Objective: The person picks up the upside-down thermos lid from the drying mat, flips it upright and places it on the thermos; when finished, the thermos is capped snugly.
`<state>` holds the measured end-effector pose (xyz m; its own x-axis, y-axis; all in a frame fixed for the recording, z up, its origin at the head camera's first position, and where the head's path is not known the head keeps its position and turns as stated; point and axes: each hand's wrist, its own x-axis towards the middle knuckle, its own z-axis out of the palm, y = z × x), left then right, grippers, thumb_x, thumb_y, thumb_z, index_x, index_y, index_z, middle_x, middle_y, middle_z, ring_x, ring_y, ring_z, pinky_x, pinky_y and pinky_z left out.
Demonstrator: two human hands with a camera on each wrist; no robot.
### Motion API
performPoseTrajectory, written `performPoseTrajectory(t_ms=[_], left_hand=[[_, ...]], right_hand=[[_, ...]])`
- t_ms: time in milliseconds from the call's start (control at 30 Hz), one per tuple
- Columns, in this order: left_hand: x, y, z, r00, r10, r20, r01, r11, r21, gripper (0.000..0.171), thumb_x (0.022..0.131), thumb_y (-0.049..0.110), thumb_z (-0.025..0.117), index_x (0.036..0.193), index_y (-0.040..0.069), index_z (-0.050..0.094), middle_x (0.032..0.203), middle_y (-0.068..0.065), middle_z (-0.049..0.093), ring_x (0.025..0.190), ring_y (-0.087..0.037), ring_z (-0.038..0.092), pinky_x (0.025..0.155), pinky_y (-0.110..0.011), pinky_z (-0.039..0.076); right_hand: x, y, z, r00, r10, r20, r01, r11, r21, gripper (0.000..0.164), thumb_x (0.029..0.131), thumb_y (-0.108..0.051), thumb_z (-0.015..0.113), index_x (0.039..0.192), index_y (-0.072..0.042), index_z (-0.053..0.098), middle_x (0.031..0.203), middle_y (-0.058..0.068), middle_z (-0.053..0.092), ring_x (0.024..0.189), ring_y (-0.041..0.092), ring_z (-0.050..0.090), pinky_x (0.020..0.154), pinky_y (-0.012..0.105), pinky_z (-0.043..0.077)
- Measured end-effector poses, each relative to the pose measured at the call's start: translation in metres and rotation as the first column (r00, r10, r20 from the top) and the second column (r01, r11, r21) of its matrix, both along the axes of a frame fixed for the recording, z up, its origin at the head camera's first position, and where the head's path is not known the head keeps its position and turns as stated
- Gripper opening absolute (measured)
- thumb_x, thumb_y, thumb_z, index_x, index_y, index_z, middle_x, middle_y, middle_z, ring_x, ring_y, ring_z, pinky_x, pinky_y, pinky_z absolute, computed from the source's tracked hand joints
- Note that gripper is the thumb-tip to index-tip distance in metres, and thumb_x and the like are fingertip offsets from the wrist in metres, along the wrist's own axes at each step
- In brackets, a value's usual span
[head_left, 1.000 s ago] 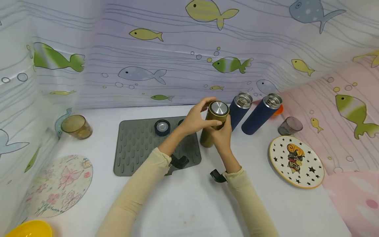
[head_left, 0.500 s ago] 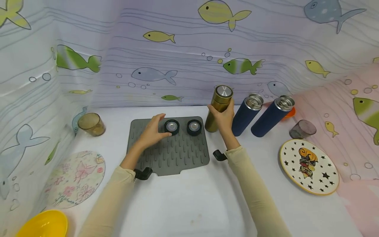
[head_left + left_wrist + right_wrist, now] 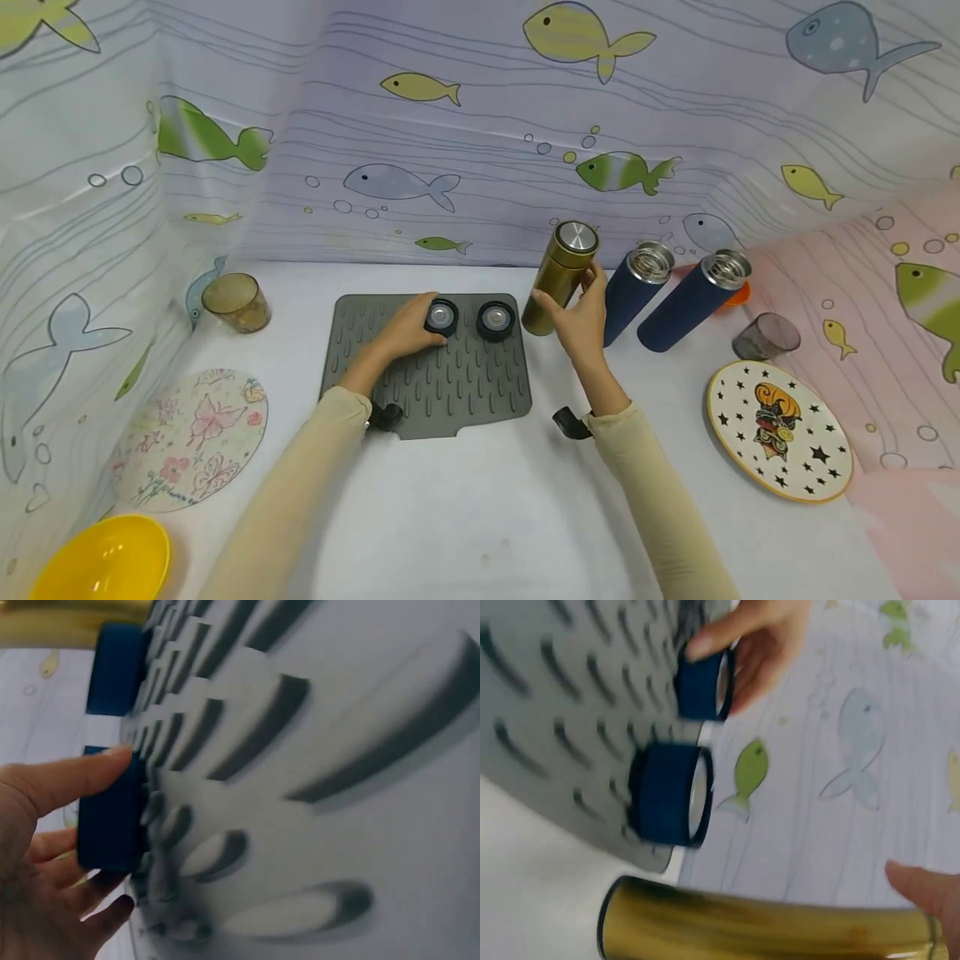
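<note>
Dark-blue round cap (image 3: 441,317) is newly gripped by the fingers of the left hand (image 3: 408,331); the right hand (image 3: 583,321) also grasps a gold metal bottle (image 3: 558,271).

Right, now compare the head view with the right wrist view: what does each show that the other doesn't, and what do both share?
Only the head view: two navy bottles, the yellow bowl, the star plate, the butterfly plate and two tumblers.

Only the right wrist view: no extra object, but a close, side-on look at the caps.

Both: those two caps, the gold bottle, gray mat, fish-print curtain, the left hand pinching one cap, and at least part of the right hand by the gold bottle.
</note>
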<state>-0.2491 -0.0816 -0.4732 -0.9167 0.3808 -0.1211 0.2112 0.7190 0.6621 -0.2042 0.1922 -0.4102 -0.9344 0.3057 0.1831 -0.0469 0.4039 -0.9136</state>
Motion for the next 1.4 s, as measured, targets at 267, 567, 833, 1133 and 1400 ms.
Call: performPoseTrajectory(t_ms=[267,567,833,1133,1400], left_hand=[[0.022,0.001,0.004,0.993,0.056,-0.107,-0.042,0.991,0.124,0.079,0.076,0.010,0.085,0.140,-0.002,0.042,0.136,-0.024,0.054,0.126,-0.040,0.052,0.105,-0.055,0.043],[0.085,0.007,0.045,0.980,-0.073,-0.183,0.117,0.963,0.244,0.074,0.076,0.008,0.085,0.139,0.006,0.046,0.133,-0.014,0.058,0.123,-0.032,0.057,0.103,-0.052,0.048],[0.111,0.011,0.060,0.967,-0.132,-0.218,0.189,0.945,0.267,0.073,0.076,0.003,0.084,0.139,0.006,0.047,0.134,-0.013,0.058,0.122,-0.031,0.059,0.100,-0.051,0.050],[0.115,0.014,0.059,0.963,-0.167,-0.211,0.221,0.938,0.266,0.077,0.077,0.002,0.084,0.143,0.007,0.044,0.140,-0.013,0.053,0.128,-0.033,0.054,0.103,-0.053,0.048],[0.108,-0.001,0.058,0.987,-0.161,-0.015,0.152,0.896,0.417,0.084,0.084,0.021,0.080,0.153,0.012,0.034,0.154,-0.014,0.040,0.144,-0.034,0.036,0.118,-0.056,0.029]], right_hand=[[0.048,-0.018,-0.010,0.995,0.079,-0.066,-0.084,0.994,-0.075,0.074,0.087,-0.014,0.077,0.145,0.002,0.034,0.145,0.024,0.042,0.135,0.037,0.046,0.111,0.048,0.041],[0.062,-0.034,-0.009,0.793,0.565,0.227,-0.497,0.816,-0.297,0.053,0.096,-0.021,0.065,0.143,-0.004,0.047,0.134,0.022,0.059,0.120,0.033,0.061,0.104,0.049,0.049],[0.068,-0.038,-0.011,0.665,0.691,0.284,-0.523,0.702,-0.484,0.050,0.097,-0.023,0.062,0.139,0.004,0.052,0.126,0.019,0.065,0.105,0.026,0.070,0.096,0.039,0.056],[0.075,-0.039,-0.016,0.687,0.685,0.244,-0.479,0.679,-0.556,0.044,0.095,-0.013,0.065,0.132,0.009,0.057,0.117,0.015,0.070,0.095,0.017,0.072,0.090,0.037,0.058],[0.090,-0.043,-0.019,0.861,0.509,0.005,-0.508,0.860,-0.058,0.043,0.086,-0.006,0.076,0.126,0.003,0.064,0.117,0.020,0.070,0.104,0.028,0.071,0.090,0.033,0.058]])
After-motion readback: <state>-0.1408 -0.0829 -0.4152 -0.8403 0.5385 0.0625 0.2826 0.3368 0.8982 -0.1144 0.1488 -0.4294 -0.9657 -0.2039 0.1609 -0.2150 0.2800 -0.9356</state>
